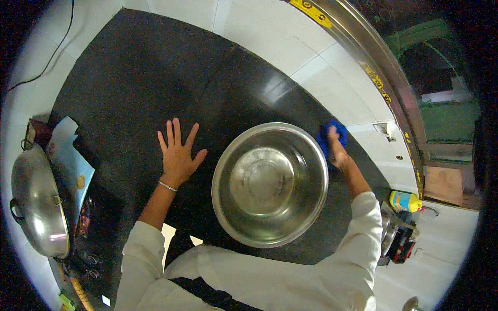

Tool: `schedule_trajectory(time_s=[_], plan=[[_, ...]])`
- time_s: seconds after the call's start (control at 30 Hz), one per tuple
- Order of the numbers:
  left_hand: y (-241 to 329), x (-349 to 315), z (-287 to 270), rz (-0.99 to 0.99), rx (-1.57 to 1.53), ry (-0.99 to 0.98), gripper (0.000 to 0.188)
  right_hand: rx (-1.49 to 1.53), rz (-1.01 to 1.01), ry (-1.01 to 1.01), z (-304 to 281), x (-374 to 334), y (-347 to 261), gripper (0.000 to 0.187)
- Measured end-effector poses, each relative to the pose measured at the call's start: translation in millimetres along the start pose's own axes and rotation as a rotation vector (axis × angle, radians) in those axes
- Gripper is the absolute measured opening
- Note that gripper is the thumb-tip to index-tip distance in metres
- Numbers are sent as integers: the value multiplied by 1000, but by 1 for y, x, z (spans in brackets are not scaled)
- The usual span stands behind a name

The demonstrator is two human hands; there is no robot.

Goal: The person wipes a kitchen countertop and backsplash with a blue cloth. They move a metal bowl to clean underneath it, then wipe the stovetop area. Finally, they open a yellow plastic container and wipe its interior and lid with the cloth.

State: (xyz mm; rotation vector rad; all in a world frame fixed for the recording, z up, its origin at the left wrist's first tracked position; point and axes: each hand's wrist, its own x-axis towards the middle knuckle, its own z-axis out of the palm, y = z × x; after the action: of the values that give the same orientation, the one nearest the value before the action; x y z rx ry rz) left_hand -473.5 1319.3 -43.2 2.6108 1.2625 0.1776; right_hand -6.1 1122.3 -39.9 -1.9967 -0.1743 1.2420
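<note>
My left hand (pixel 179 158) lies flat on the dark countertop (pixel 150 78), fingers spread, with nothing in it. Farther right, my right hand (pixel 337 147) presses a blue cloth (pixel 340 132) onto the counter close to the tiled wall. Its fingers are partly blurred and closed on the cloth. Between my hands stands a large, shiny metal basin (pixel 262 181), upright and beside the right hand. The basin's inside shows bare metal with reflections.
At the left edge are a metal wok or pan with a lid (pixel 39 199) and a light blue sheet (pixel 70 155). A yellow bottle (pixel 406 201) stands at the right by a stove-like appliance (pixel 402 238). White tiles (pixel 264 31) and a window frame (pixel 363 57) border the counter.
</note>
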Motion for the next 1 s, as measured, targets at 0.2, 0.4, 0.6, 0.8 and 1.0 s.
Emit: schedule_trajectory(time_s=[0.2, 0.4, 0.6, 0.8, 1.0], plan=[[-2, -10, -10, 44, -620, -25, 60, -354, -1, -222, 163, 5, -105, 87], [37, -77, -52, -20, -1260, -645, 58, -1383, -541, -285, 237, 2, -141, 64], [76, -101, -55, -323, -1536, -877, 54, -1245, -573, -201, 116, 41, -100, 59], [81, -115, -22, -230, -1597, -838, 51, -1001, -153, -155, 37, 24, -87, 59], [120, -96, -21, -300, -1632, -861, 51, -771, 141, -280, 130, 32, -148, 86]])
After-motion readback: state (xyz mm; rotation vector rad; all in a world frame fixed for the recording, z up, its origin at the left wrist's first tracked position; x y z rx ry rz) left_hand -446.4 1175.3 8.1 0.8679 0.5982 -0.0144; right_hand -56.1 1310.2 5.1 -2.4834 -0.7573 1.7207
